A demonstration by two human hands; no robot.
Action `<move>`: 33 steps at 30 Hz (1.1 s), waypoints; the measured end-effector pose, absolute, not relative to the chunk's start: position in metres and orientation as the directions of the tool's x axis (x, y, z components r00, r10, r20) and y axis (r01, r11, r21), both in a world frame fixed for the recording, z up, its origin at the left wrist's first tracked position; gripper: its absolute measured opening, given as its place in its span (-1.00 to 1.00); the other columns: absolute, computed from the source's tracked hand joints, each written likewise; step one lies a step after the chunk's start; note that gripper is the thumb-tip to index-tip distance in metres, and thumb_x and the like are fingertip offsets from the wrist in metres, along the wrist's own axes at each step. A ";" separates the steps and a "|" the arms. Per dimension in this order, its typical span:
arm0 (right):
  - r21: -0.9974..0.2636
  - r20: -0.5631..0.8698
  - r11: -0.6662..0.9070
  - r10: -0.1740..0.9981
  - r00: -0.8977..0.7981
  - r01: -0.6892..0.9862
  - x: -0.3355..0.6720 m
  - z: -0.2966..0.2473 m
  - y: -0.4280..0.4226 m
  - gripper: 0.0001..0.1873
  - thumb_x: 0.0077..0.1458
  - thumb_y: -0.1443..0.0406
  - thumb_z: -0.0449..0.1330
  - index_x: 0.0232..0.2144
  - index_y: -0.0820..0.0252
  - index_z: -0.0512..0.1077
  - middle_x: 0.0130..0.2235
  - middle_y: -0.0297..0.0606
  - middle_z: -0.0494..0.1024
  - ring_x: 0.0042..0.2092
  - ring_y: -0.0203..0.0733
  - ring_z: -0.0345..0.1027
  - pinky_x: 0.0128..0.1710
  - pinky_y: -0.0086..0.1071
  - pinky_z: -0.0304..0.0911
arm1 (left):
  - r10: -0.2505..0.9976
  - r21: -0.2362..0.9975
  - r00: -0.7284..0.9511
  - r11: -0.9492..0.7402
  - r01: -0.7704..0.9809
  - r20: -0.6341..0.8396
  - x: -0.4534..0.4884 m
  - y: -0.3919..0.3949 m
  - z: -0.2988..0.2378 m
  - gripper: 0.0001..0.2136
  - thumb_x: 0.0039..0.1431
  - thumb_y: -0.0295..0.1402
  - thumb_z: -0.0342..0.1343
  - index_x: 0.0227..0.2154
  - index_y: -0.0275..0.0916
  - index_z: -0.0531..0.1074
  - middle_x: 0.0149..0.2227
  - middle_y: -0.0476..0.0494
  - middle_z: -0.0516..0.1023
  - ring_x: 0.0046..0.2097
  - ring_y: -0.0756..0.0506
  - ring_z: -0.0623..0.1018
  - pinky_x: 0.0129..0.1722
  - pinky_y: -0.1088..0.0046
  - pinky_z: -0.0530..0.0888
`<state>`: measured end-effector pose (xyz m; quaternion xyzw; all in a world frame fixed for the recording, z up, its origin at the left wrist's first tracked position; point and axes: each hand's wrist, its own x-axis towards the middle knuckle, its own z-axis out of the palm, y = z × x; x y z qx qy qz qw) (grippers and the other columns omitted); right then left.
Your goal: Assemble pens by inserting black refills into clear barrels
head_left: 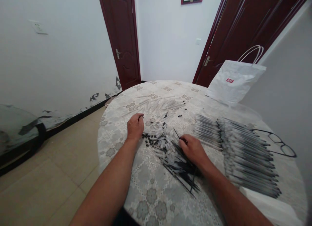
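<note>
Black and slender, one stick [176,133] is pinched by the right hand [193,149] above the upper end of a heap of dark rods [186,174] on the round, flower-patterned tablecloth [151,211], while the left hand [135,126] is loosely curled just beside small black pieces [152,141], and I cannot tell whether it grips anything. Beyond the hands lie scattered pale tubes [168,104], and to the right two rows of pen-like sticks [251,157] sit near black-framed glasses [269,133]. Farther back, a white bag [237,81] stands before a dark red door [246,27].
</note>
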<state>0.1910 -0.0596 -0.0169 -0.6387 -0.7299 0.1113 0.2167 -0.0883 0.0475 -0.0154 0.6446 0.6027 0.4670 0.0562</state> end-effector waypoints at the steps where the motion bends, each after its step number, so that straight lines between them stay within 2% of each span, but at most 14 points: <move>1: -0.461 0.180 0.157 0.980 -0.081 0.874 0.193 -0.015 -0.059 -0.74 0.21 0.25 0.03 -0.26 0.19 0.51 -0.25 -0.22 0.58 -0.17 -0.17 0.43 -0.13 -0.39 0.20 | 0.836 0.671 -0.192 -0.252 0.697 0.514 -0.090 0.048 -0.015 -0.73 0.23 -0.38 -0.06 -0.18 -0.24 0.55 -0.12 -0.19 0.62 -0.03 -0.15 0.55 0.06 0.29 0.41; 7: -0.548 0.168 0.144 0.984 -0.061 0.824 0.198 0.010 -0.044 -0.75 0.15 0.18 0.05 -0.34 0.16 0.49 -0.38 -0.29 0.56 -0.32 -0.17 0.41 -0.29 -0.37 0.18 | 0.853 0.823 -0.315 -0.207 0.529 0.417 -0.096 0.051 -0.011 -0.73 0.21 -0.33 -0.03 -0.16 -0.22 0.55 -0.19 -0.14 0.64 -0.11 -0.11 0.58 -0.02 0.34 0.45; 10: -0.627 0.245 0.134 0.969 0.031 0.768 0.190 0.009 -0.036 -0.73 0.15 0.13 0.06 -0.32 0.16 0.45 -0.42 -0.31 0.52 -0.37 -0.19 0.37 -0.33 -0.38 0.18 | 0.870 0.838 -0.300 -0.202 0.508 0.391 -0.094 0.051 -0.011 -0.74 0.18 -0.33 0.01 -0.17 -0.23 0.55 -0.18 -0.16 0.64 -0.11 -0.12 0.59 -0.03 0.34 0.45; 14: -0.723 0.377 0.114 0.892 0.251 0.681 0.177 -0.011 -0.038 -0.68 0.18 0.07 0.04 -0.27 0.18 0.39 -0.40 -0.26 0.51 -0.35 -0.17 0.38 -0.30 -0.35 0.25 | 0.903 0.812 -0.211 -0.209 0.545 0.374 -0.088 0.050 -0.013 -0.77 0.18 -0.33 0.05 -0.18 -0.22 0.56 -0.18 -0.18 0.64 -0.13 -0.14 0.59 -0.03 0.32 0.45; 18: -0.694 0.434 0.148 0.867 0.245 0.704 0.180 -0.026 -0.047 -0.72 0.18 0.09 0.07 -0.24 0.16 0.37 -0.36 -0.24 0.53 -0.33 -0.17 0.39 -0.24 -0.32 0.29 | 0.939 0.768 -0.079 -0.224 0.599 0.336 -0.083 0.049 -0.018 -0.77 0.19 -0.35 0.07 -0.15 -0.20 0.55 -0.19 -0.17 0.65 -0.14 -0.14 0.59 -0.05 0.32 0.46; 23: -0.730 0.389 0.138 0.889 0.242 0.669 0.188 -0.029 -0.049 -0.74 0.19 0.11 0.07 -0.21 0.15 0.36 -0.32 -0.24 0.55 -0.29 -0.16 0.44 -0.23 -0.33 0.31 | 0.942 0.696 0.027 -0.265 0.668 0.333 -0.077 0.047 -0.023 -0.78 0.19 -0.38 0.08 -0.16 -0.19 0.56 -0.17 -0.19 0.64 -0.11 -0.15 0.58 -0.03 0.30 0.45; 33: -0.897 0.296 0.173 0.918 0.263 0.406 0.202 -0.022 -0.041 -0.70 0.16 0.07 0.13 -0.24 0.18 0.33 -0.40 -0.28 0.50 -0.42 -0.21 0.41 -0.40 -0.37 0.34 | 0.939 0.623 0.220 -0.340 0.704 0.264 -0.088 0.027 0.015 -0.78 0.17 -0.37 0.08 -0.17 -0.14 0.58 -0.17 -0.13 0.65 -0.13 -0.15 0.60 -0.09 0.36 0.46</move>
